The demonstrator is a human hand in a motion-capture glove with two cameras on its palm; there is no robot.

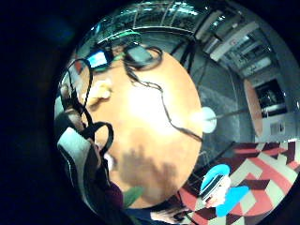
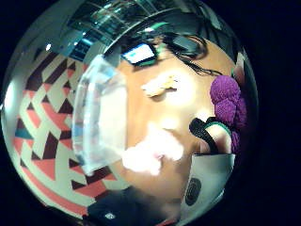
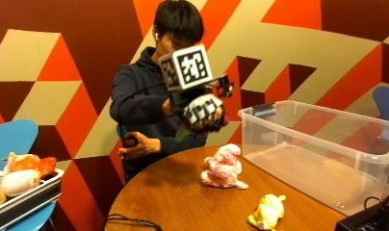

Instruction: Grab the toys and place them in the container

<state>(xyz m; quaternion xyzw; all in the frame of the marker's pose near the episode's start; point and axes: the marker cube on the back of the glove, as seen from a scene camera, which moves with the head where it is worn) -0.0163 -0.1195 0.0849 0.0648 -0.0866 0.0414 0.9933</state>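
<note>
On the round wooden table (image 3: pixel 175 197), nearest the outside camera, a yellow plush toy (image 3: pixel 266 211) lies flat, with a pink-and-white plush toy (image 3: pixel 223 166) standing just behind it. The clear plastic container (image 3: pixel 322 144) sits beside them, empty as far as can be seen. Farthest back, the gloved right hand (image 3: pixel 200 113) is raised above the table, fingers curled round a purple plush toy (image 2: pixel 228 106). The container lies toward the hand's thumb side and lower, so carrying sideways and down looks the likely next move.

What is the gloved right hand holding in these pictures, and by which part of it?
The right hand grips a purple grape-cluster plush toy, raised above the table; which part of it the fingers grasp cannot be told.
</note>
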